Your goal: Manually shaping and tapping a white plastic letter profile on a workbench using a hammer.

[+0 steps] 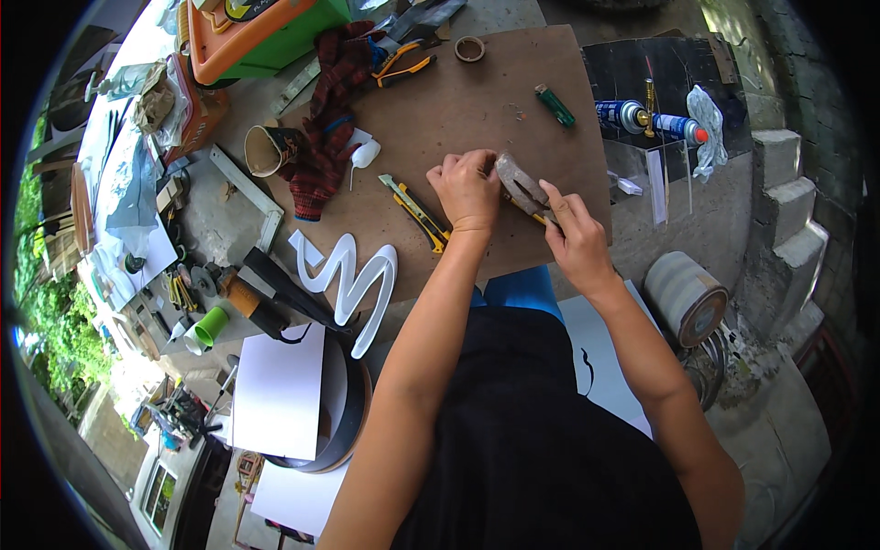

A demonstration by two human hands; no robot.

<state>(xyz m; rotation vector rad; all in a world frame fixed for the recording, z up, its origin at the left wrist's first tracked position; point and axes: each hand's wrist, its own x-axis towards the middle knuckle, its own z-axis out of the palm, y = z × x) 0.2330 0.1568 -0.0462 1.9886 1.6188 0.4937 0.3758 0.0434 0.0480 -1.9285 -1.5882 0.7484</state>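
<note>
Over the near edge of the brown board (440, 119), a curved grey-brown piece (521, 183) is held up between my hands. My right hand (579, 236) grips its lower end, fingers bent around it. My left hand (465, 190) is closed in a pinch at its left edge; what the fingertips hold is hidden. A thin yellow strip shows beneath the piece, too covered to name. Left of my left hand lies a yellow-and-black utility knife (419, 215). Farther left, a white wavy cut-out shape (344, 275) rests at the board's edge.
On the board lie orange-handled pliers (403, 66), a tape roll (469, 49), a green lighter (555, 105) and a dark red glove (321, 119). A paper cup (272, 150) sits left. Spray cans (623, 116) stand right, near concrete steps (793, 206). An orange-green box (261, 41) is far left.
</note>
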